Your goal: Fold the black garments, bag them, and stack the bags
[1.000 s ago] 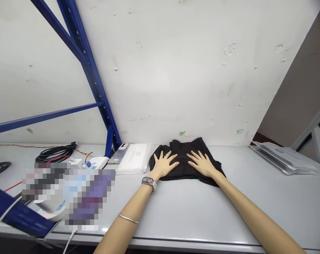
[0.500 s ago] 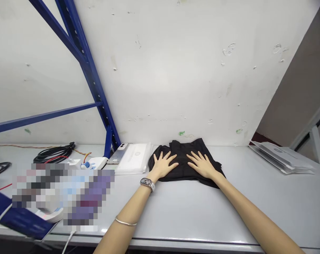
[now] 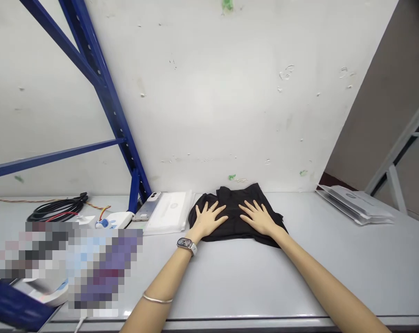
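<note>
A black piece of cloth, perhaps a folded garment, lies on the grey tabletop close to the wall. Flat on its left part rests my left hand, fingers spread. My right hand presses on its right part, also palm down with the fingers apart. Neither hand grips the cloth. Parts of the cloth under both palms are hidden. A watch is on my left wrist, with a silver bangle further up the forearm.
Left of the cloth lie white plastic packets and a phone. More packets lie at the right. A blue metal frame, coiled black cable, a power strip and blurred-out items occupy the left.
The camera view has shifted slightly, so everything sits a little further left. Both hands stay spread on the cloth, which has not visibly changed. The hand at the far left edge is out of view.
</note>
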The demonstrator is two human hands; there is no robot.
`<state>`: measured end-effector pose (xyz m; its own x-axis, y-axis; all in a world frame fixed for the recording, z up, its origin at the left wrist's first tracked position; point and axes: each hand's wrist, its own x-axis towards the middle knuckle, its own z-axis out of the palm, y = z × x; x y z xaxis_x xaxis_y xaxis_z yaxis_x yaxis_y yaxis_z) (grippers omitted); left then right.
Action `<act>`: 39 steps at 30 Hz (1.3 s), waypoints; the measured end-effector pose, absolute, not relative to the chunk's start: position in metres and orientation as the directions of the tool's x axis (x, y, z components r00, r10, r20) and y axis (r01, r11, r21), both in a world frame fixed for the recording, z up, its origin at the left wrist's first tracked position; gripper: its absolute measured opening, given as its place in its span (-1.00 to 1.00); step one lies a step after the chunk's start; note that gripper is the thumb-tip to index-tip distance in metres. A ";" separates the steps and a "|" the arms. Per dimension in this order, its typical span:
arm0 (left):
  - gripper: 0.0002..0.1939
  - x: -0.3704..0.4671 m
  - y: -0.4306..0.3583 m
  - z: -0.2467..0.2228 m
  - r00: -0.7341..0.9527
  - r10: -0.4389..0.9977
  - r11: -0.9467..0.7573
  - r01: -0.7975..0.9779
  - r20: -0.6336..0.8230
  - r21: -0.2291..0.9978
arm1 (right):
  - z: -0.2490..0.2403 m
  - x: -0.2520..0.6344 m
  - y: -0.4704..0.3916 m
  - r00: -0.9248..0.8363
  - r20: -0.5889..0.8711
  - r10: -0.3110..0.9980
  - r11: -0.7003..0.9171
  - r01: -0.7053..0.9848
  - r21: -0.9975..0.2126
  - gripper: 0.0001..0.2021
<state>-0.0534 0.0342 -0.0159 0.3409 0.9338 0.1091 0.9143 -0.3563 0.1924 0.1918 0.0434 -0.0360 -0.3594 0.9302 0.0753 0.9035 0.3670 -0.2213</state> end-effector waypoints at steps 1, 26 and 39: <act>-0.41 -0.053 0.034 -0.016 0.340 0.934 -0.356 0.915 0.110 0.191 | -0.036 0.192 0.043 -0.361 0.080 0.929 0.369 0.902 -0.224 -0.33; -0.39 -0.053 0.032 -0.016 0.344 0.934 -0.357 0.912 0.099 0.200 | -0.034 0.191 0.038 -0.359 0.098 0.928 0.372 0.904 -0.211 -0.36; -0.39 -0.053 0.032 -0.016 0.347 0.932 -0.361 0.911 0.105 0.199 | -0.036 0.193 0.039 -0.372 0.111 0.922 0.388 0.896 -0.215 -0.38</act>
<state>-0.0533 0.0317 -0.0160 0.3466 0.9321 0.1054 0.9109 -0.3612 0.1993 0.1929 0.0386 -0.0356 -0.3722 0.9215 0.1108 0.8962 0.3878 -0.2154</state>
